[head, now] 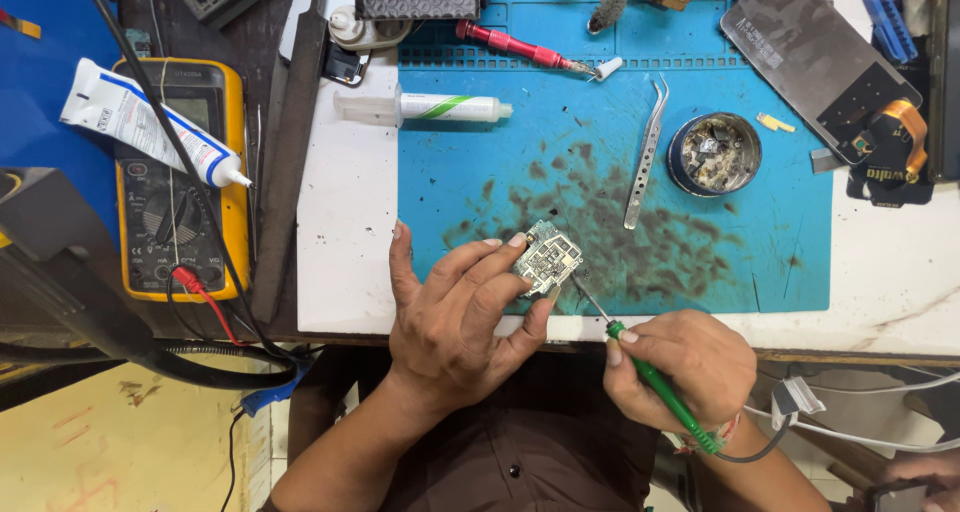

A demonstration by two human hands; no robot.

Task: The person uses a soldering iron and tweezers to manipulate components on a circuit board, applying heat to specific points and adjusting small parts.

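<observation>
- Where the bench is read from the left, a yellow multimeter (178, 182) with a white tube (150, 122) laid across it is found well left of the blue mat (780, 252);
- a small circuit board (547, 259) is pinched at the mat's near edge by the left hand (460, 317); a slip could be caused by so slight a grip;
- a green-handled iron (655, 382) is gripped by the closed right hand (685, 367), its thin tip touching the board; neighbouring parts might be scorched;
- steel tweezers (645, 157) and a round tin (714, 153) lie on the stained, matte mat.

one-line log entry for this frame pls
left hand: holds small circuit board | right hand: holds green-handled probe, tip at board edge | tweezers idle on blue mat
</observation>
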